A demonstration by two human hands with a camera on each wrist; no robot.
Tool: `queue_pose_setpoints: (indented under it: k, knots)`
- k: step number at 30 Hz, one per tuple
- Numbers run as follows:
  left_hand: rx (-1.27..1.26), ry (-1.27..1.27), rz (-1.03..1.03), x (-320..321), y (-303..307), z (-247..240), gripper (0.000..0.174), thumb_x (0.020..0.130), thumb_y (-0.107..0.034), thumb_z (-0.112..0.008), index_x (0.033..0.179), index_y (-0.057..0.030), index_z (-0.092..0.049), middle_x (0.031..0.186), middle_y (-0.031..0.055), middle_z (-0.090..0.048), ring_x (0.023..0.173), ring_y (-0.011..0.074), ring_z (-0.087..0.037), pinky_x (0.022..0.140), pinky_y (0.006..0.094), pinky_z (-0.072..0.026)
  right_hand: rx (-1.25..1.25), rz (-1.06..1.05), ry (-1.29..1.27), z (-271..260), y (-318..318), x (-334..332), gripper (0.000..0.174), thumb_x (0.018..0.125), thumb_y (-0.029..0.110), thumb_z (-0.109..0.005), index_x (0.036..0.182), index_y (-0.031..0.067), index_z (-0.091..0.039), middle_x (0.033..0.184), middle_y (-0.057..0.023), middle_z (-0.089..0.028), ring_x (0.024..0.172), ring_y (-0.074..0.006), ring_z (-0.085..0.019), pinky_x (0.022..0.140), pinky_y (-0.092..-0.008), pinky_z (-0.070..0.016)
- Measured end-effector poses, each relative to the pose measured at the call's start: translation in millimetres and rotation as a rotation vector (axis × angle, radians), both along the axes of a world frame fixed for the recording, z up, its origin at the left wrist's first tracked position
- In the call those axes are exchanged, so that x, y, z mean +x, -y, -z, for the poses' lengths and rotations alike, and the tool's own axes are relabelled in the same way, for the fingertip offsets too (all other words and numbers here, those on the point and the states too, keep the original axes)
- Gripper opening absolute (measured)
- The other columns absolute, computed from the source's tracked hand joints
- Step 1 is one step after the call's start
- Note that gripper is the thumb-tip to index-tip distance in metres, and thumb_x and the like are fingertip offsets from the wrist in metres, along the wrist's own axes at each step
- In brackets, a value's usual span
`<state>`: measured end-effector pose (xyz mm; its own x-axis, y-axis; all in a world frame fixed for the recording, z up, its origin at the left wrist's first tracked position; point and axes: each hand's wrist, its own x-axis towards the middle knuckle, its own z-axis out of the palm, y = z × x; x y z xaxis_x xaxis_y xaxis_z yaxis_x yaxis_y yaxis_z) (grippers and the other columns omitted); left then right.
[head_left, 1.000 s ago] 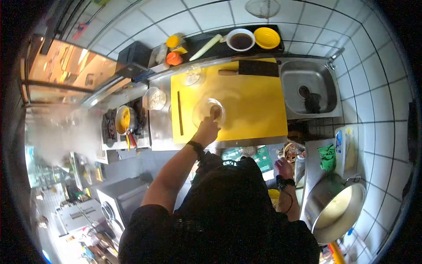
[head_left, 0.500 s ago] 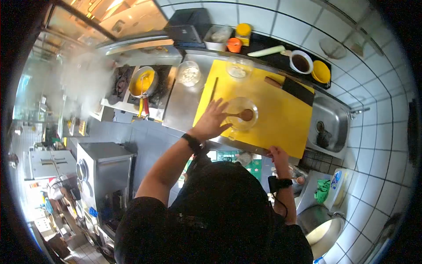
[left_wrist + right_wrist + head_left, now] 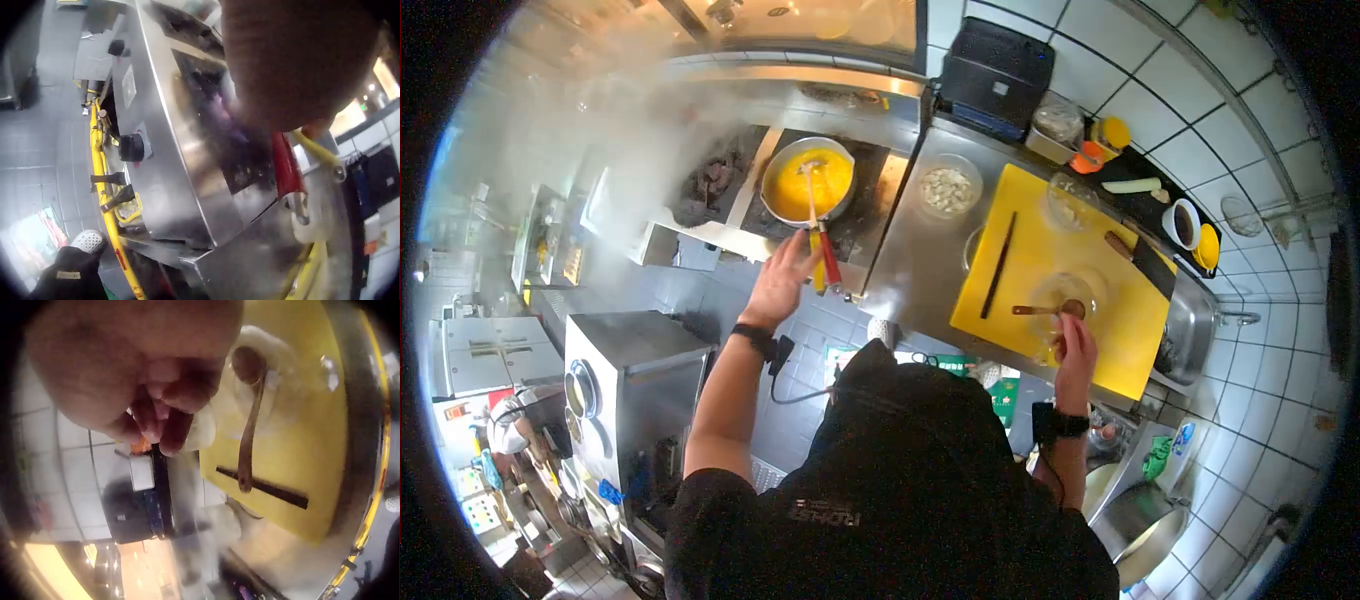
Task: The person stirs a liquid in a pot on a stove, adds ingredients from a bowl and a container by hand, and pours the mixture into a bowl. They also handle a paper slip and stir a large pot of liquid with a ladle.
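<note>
My left hand is at the stove, its fingers extended beside the yellow handle and red handle at the near side of a metal pan. Yellow liquid fills the pan, with a utensil resting in it. In the left wrist view the hand overlaps the tops of the red handle and yellow handle. Over the cutting board my right hand hangs loosely curled, holding nothing. A wooden spoon lies across the clear bowl near its fingertips.
On the yellow cutting board are a dark stick, a cleaver and another clear bowl. A container of white pieces stands between board and stove. The sink is at the right; steam rises at the left.
My left hand has let go of the wooden spoon and moved left from the bowl to the pan handles. My right hand has risen from below the counter to the bowl. The view has turned left.
</note>
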<state>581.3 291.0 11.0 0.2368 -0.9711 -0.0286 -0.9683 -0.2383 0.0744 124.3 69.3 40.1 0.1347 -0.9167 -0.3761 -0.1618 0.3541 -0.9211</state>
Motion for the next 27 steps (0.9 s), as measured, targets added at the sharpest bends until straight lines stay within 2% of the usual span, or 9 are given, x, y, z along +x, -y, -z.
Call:
queue_pose_setpoints:
  k: [1, 6, 9, 10, 14, 17, 18, 25, 27]
  knots:
    - [0.010, -0.015, 0.045, 4, 7, 0, 0.067, 0.081, -0.001, -0.053, 0.144, -0.0238, -0.049, 0.151, 0.0225, -0.038, 0.136, 0.0384, -0.043, 0.107, 0.0456, -0.0432, -0.006, -0.039, -0.053, -4, 1, 18, 0.023, 0.100, 0.026, -0.059, 0.107, 0.0054, -0.066, 0.092, -0.0007, -0.067, 0.070, -0.0069, -0.053, 0.056, -0.0204, -0.0357]
    - [-0.122, 0.031, 0.264, 27, 30, 10, 0.047, 0.079, -0.009, -0.060, 0.125, -0.0033, -0.055, 0.131, 0.0226, -0.053, 0.115, 0.0341, -0.057, 0.097, 0.0431, -0.0493, -0.139, -0.136, -0.043, -7, 5, 60, 0.022, 0.100, 0.023, -0.059, 0.108, 0.0032, -0.066, 0.095, -0.0027, -0.069, 0.072, -0.0069, -0.061, 0.053, -0.0213, -0.0374]
    - [-0.135, -0.026, 0.238, 28, 20, -4, 0.035, 0.080, -0.007, -0.062, 0.114, 0.0000, -0.057, 0.129, 0.0236, -0.053, 0.109, 0.0364, -0.059, 0.091, 0.0437, -0.0528, -0.136, -0.112, -0.020, -6, 5, 67, 0.023, 0.101, 0.023, -0.058, 0.109, 0.0029, -0.066, 0.098, -0.0042, -0.070, 0.071, -0.0074, -0.061, 0.053, -0.0211, -0.0375]
    - [-0.227, -0.020, 0.229, 30, 14, -6, 0.031, 0.080, -0.008, -0.064, 0.109, 0.0004, -0.057, 0.121, 0.0219, -0.058, 0.096, 0.0349, -0.063, 0.082, 0.0418, -0.0557, -0.134, -0.122, -0.023, -5, 7, 66, 0.023, 0.101, 0.023, -0.058, 0.109, 0.0029, -0.066, 0.098, -0.0042, -0.070, 0.071, -0.0074, -0.061, 0.053, -0.0211, -0.0375]
    - [-0.161, -0.188, 0.100, 7, -3, -54, 0.030, 0.077, -0.007, -0.067, 0.106, -0.0047, -0.058, 0.102, 0.0173, -0.061, 0.088, 0.0337, -0.065, 0.074, 0.0410, -0.0564, -0.112, -0.110, -0.086, 0, 21, 52, 0.024, 0.101, 0.022, -0.058, 0.111, 0.0019, -0.066, 0.101, -0.0049, -0.071, 0.072, -0.0077, -0.061, 0.055, -0.0209, -0.0384]
    - [-0.285, -0.286, 0.112, -7, 1, -67, 0.030, 0.078, -0.006, -0.066, 0.107, -0.0040, -0.059, 0.101, 0.0170, -0.061, 0.087, 0.0336, -0.066, 0.074, 0.0418, -0.0564, -0.117, -0.079, -0.072, -3, 30, 45, 0.025, 0.101, 0.022, -0.058, 0.113, 0.0014, -0.066, 0.102, -0.0051, -0.071, 0.071, -0.0082, -0.060, 0.056, -0.0213, -0.0391]
    - [-0.340, -0.320, 0.151, -6, 5, -64, 0.034, 0.081, -0.003, -0.065, 0.114, -0.0036, -0.061, 0.107, 0.0182, -0.063, 0.089, 0.0371, -0.067, 0.074, 0.0425, -0.0578, -0.113, -0.065, -0.060, -5, 32, 43, 0.026, 0.101, 0.023, -0.057, 0.114, 0.0012, -0.066, 0.102, -0.0053, -0.071, 0.070, -0.0084, -0.060, 0.057, -0.0216, -0.0394]
    - [-0.274, -0.159, -0.015, -22, 32, -7, 0.027, 0.087, -0.007, -0.062, 0.112, 0.0016, -0.059, 0.115, 0.0220, -0.058, 0.095, 0.0365, -0.065, 0.077, 0.0423, -0.0572, -0.193, -0.111, -0.121, -13, 45, 22, 0.027, 0.101, 0.024, -0.057, 0.113, 0.0009, -0.066, 0.098, -0.0048, -0.070, 0.073, -0.0085, -0.058, 0.059, -0.0223, -0.0393]
    - [-0.168, -0.164, -0.047, -29, 34, -4, 0.035, 0.090, -0.019, -0.064, 0.115, 0.0046, -0.056, 0.122, 0.0245, -0.055, 0.106, 0.0377, -0.061, 0.089, 0.0437, -0.0535, -0.146, -0.068, -0.104, -19, 43, 21, 0.027, 0.101, 0.024, -0.056, 0.113, 0.0011, -0.065, 0.098, -0.0042, -0.069, 0.076, -0.0089, -0.058, 0.061, -0.0226, -0.0397]
